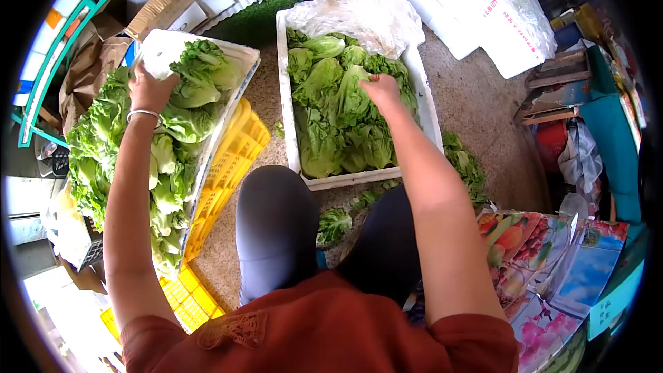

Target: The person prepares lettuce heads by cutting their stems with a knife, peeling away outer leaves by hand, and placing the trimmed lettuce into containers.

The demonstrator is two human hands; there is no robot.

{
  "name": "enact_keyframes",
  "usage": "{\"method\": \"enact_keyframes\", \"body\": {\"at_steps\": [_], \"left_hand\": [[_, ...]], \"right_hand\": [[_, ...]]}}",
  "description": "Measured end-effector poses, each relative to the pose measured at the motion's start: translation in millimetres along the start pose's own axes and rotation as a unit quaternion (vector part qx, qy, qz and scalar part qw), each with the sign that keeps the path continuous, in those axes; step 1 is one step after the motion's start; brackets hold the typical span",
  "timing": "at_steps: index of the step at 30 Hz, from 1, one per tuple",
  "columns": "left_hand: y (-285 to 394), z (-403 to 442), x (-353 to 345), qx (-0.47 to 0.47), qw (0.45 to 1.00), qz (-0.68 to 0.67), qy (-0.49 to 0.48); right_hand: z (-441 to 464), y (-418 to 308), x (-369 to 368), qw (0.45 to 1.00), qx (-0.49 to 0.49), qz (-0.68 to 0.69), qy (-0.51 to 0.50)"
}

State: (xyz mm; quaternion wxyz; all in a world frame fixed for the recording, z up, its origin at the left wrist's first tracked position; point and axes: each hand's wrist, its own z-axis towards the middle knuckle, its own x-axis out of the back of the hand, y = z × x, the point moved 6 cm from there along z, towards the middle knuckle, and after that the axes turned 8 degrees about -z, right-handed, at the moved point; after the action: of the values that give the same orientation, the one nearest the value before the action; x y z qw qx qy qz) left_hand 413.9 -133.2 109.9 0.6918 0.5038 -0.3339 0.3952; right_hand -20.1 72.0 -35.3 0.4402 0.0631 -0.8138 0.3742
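My left hand (149, 90), a white bangle at its wrist, reaches over the left foam box (166, 45). Its thumb and fingers are apart beside a head of lettuce (200, 72), and I see nothing held in it. More green lettuce (103, 131) is heaped along that box. My right hand (383, 91) is closed on the edge of a lettuce head (353, 95) in the middle foam box (431, 124). Rows of lettuce (321, 155) fill this second box. Crumpled clear plastic (369, 10) covers its far end.
Yellow crates (231, 159) stand under the left box. Loose leaves (335, 224) lie on the floor between my knees, and more lettuce (464, 166) lies right of the middle box. A white foam block (483, 10) is at back right. Printed cardboard (532, 255) sits near my right side.
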Motion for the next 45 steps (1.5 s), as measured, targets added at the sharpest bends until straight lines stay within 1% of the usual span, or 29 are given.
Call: {"method": "enact_keyframes", "body": {"at_steps": [1, 3, 4, 5, 7, 9, 10, 11, 13, 15, 17, 18, 19, 21, 22, 23, 25, 26, 28, 29, 31, 32, 33, 35, 36, 38, 39, 42, 45], "left_hand": [[39.7, -15.3, 19.5, -0.041, 0.996, 0.069, 0.040], [90.2, -26.4, 25.4, -0.169, 0.984, 0.035, 0.046], [126.5, -40.2, 27.5, -0.237, 0.971, -0.044, 0.007], [164.7, -56.7, 32.2, -0.230, 0.964, -0.130, -0.032], [216.3, -84.3, 26.3, -0.122, 0.900, -0.406, -0.098], [252.0, -101.5, -3.0, -0.060, 0.789, -0.596, -0.135], [265.9, -110.7, -22.0, -0.026, 0.737, -0.663, -0.127], [267.3, -115.5, -48.4, 0.002, 0.714, -0.687, -0.132], [256.1, -133.7, -95.7, 0.065, 0.743, -0.647, -0.159], [250.4, -134.5, -116.4, 0.054, 0.802, -0.558, -0.206], [256.9, -122.0, -106.9, -0.066, 0.833, -0.525, -0.163], [253.4, -114.0, -113.5, -0.076, 0.869, -0.457, -0.175], [249.1, -109.0, -126.0, -0.029, 0.865, -0.450, -0.220], [259.8, -116.9, -122.2, -0.069, 0.862, -0.441, -0.239], [264.0, -116.9, -131.1, -0.096, 0.806, -0.516, -0.275], [280.0, -127.7, -107.4, -0.075, 0.705, -0.636, -0.303], [295.9, -136.1, -90.1, -0.077, 0.604, -0.709, -0.355], [297.0, -136.8, -86.4, -0.075, 0.602, -0.709, -0.358], [303.2, -145.9, -86.2, -0.073, 0.571, -0.712, -0.403], [306.3, -150.4, -88.8, -0.069, 0.568, -0.712, -0.408], [312.7, -152.6, -89.2, -0.086, 0.563, -0.736, -0.365], [313.1, -152.8, -94.1, -0.104, 0.599, -0.711, -0.353], [313.2, -151.3, -97.6, -0.153, 0.661, -0.661, -0.319], [313.9, -156.4, -94.9, -0.217, 0.739, -0.580, -0.265], [315.1, -160.9, -97.0, -0.219, 0.737, -0.576, -0.276], [319.0, -164.7, -96.9, -0.260, 0.783, -0.511, -0.240], [320.3, -165.3, -100.1, -0.263, 0.782, -0.510, -0.243], [323.1, -170.0, -100.8, -0.311, 0.810, -0.450, -0.211], [324.0, -172.3, -101.2, -0.293, 0.802, -0.471, -0.223]], "right_hand": [[-0.4, 8.5, -0.8, 1.000, -0.020, -0.015, 0.016], [1.4, 13.0, -6.0, 1.000, -0.025, -0.007, 0.005], [5.2, 15.6, -9.7, 0.999, -0.034, -0.023, 0.005], [9.8, 18.9, -14.3, 0.998, -0.042, -0.040, 0.004], [19.6, 28.7, -13.5, 0.995, -0.046, -0.073, 0.051], [19.3, 35.7, -19.0, 0.989, -0.085, 0.003, -0.124], [28.5, 45.0, -25.5, 0.990, -0.098, 0.066, -0.081], [28.4, 43.3, -24.4, 0.989, -0.097, 0.070, -0.081], [23.7, 44.7, -17.1, 0.975, -0.134, 0.162, -0.067], [21.7, 41.8, -4.5, 0.962, -0.117, 0.246, -0.018], [9.9, 25.2, 26.2, 0.964, -0.106, 0.242, -0.018], [-2.1, 9.6, 46.7, 0.965, -0.051, 0.255, -0.027], [-14.3, -5.2, 64.3, 0.963, 0.004, 0.266, -0.034], [-31.8, -25.2, 91.1, 0.944, 0.083, 0.317, -0.034], [-43.3, -36.2, 103.0, 0.937, 0.130, 0.322, -0.036], [-54.3, -41.4, 109.6, 0.936, 0.134, 0.325, -0.032], [-83.1, -58.2, 123.8, 0.914, 0.248, 0.322, -0.011], [-96.1, -60.1, 129.4, 0.915, 0.245, 0.321, -0.011], [-125.4, -61.2, 145.9, 0.941, 0.283, 0.165, 0.082], [-136.4, -52.5, 147.9, 0.943, 0.277, 0.163, 0.083], [-154.7, -18.8, 164.1, 0.941, 0.160, 0.225, 0.199], [-165.5, -4.9, 165.6, 0.909, 0.170, 0.228, 0.303], [-163.6, 13.7, 154.1, 0.897, 0.124, 0.307, 0.291], [-170.1, -0.8, 148.6, 0.879, 0.149, 0.366, 0.267], [-167.4, -9.7, 144.3, 0.856, 0.206, 0.413, 0.231], [-164.5, -18.5, 130.7, 0.875, 0.236, 0.375, 0.197], [-164.2, -22.0, 126.7, 0.886, 0.252, 0.342, 0.184], [-163.5, -22.1, 126.9, 0.892, 0.279, 0.268, 0.234], [-162.0, -22.4, 123.6, 0.901, 0.272, 0.267, 0.207]]}}
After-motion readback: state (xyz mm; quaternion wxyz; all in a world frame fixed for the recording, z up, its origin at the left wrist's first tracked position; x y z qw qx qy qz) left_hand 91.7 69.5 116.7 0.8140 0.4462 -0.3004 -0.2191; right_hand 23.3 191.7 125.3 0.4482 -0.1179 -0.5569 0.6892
